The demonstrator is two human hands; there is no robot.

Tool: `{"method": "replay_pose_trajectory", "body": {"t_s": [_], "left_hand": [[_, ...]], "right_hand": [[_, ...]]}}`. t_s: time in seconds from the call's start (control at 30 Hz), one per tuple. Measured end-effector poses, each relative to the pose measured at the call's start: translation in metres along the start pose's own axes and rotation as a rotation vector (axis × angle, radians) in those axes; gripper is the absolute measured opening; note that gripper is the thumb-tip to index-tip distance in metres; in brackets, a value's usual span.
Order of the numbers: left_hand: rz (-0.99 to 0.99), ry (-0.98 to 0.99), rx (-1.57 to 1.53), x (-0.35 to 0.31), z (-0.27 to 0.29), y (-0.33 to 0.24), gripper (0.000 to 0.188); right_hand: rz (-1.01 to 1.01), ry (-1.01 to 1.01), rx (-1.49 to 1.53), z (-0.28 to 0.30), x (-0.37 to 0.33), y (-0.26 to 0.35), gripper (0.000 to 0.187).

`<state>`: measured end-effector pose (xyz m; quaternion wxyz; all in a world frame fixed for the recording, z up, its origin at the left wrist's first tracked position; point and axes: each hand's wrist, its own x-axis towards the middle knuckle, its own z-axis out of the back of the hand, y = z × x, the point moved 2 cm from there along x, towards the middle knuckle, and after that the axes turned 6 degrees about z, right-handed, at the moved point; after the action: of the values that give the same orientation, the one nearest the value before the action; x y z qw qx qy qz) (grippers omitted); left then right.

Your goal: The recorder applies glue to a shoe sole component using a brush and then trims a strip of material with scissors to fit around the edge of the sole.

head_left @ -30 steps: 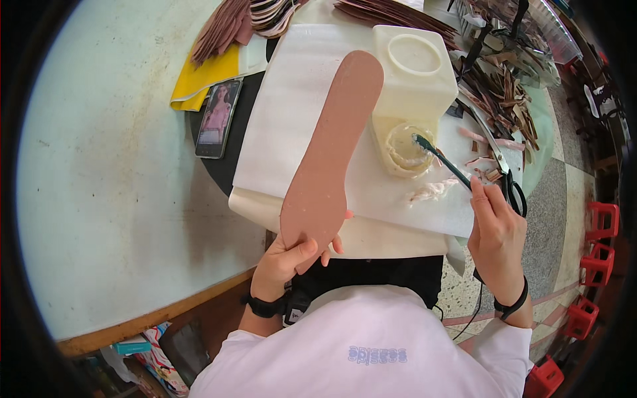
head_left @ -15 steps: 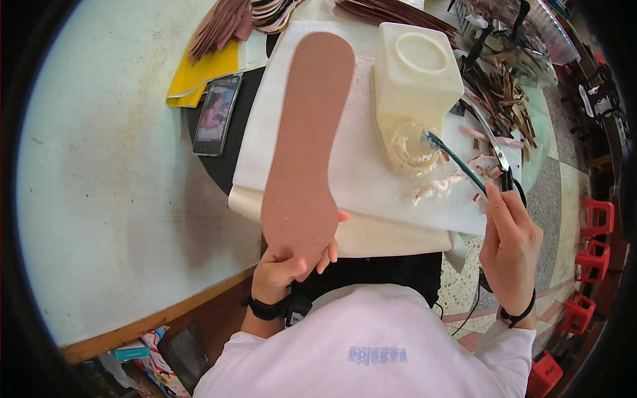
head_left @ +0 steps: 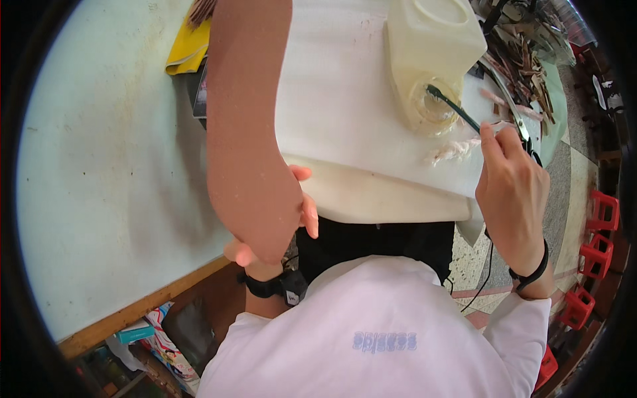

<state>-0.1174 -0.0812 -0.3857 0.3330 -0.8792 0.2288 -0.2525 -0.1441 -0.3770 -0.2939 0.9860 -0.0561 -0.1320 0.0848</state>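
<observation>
Several left fingers [head_left: 310,215] clamp a smooth, curving brown sole [head_left: 249,142] while right fingers [head_left: 490,149] pinch a slender dark-green brush [head_left: 459,111].

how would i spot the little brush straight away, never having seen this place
On the white sheet rests a big pale plastic container. At its round opening, a slim brush slants into the right hand; its dark green stem sets it apart from the silver-bladed scissors nearby.

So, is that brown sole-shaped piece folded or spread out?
Spread out: the piece shows no fold across its broad face, the left hand holding its near end. The far tip is out of view: cannot tell.
</observation>
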Motion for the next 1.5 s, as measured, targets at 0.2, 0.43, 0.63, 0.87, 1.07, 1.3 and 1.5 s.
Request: {"method": "replay_pose_trajectory", "body": {"t_s": [0.2,0.43,0.63,0.87,1.07,1.3,1.5], "left_hand": [[-0.055,-0.191,0.191,-0.001,0.0,-0.011,0.115],[-0.065,-0.266,0.341,0.004,-0.003,-0.013,0.113],[0.005,-0.504,0.489,0.022,-0.017,-0.002,0.116],[0.054,-0.169,0.224,0.041,-0.031,0.016,0.091],[0.276,-0.2,0.231,0.049,-0.048,0.034,0.084],[0.415,-0.249,0.315,0.053,-0.056,0.031,0.055],[0.45,-0.472,0.744,0.047,-0.058,0.009,0.042]], "right_hand": [[-0.02,0.036,-0.008,0.0,0.002,0.001,0.025],[-0.06,-0.008,0.044,0.004,-0.012,-0.01,0.031],[-0.082,-0.114,0.202,-0.007,-0.019,-0.018,0.023],[-0.118,-0.239,0.386,-0.011,-0.031,-0.017,0.029],[-0.191,-0.226,0.574,-0.019,-0.038,-0.021,0.03],[-0.27,-0.239,0.726,-0.024,-0.046,-0.021,0.027],[-0.345,-0.266,0.844,-0.028,-0.046,-0.027,0.021]]}}
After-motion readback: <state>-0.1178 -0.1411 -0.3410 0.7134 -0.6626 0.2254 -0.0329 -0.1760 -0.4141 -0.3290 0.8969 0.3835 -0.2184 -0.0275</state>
